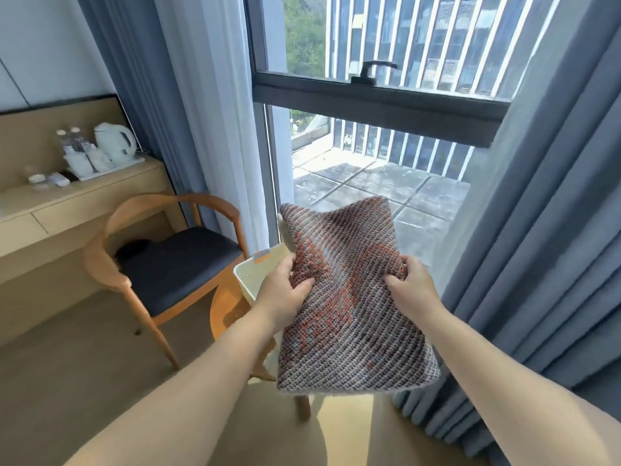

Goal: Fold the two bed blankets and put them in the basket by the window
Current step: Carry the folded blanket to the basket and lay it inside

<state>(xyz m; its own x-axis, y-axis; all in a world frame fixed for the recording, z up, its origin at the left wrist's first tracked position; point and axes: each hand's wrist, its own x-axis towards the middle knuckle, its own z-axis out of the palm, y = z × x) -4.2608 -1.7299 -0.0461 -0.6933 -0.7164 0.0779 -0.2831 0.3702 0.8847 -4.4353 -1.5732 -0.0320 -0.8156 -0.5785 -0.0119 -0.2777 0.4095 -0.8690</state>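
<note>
A folded knitted blanket [349,297], grey with orange patches, hangs in the air in front of the window. My left hand [285,290] grips its left edge and my right hand [413,284] grips its right edge. Behind and below it stands a white perforated basket [252,274] with an orange tag, resting on a small round wooden table [228,311]. The blanket hides most of the basket. A pale strip of fabric [285,235] shows behind the blanket's upper left corner; I cannot tell what it belongs to.
A wooden armchair [161,260] with a dark cushion stands left of the table. Behind it a desk [67,203] holds a kettle tray. Blue curtains [537,247] hang close on the right, and sheer ones beside the window [369,95].
</note>
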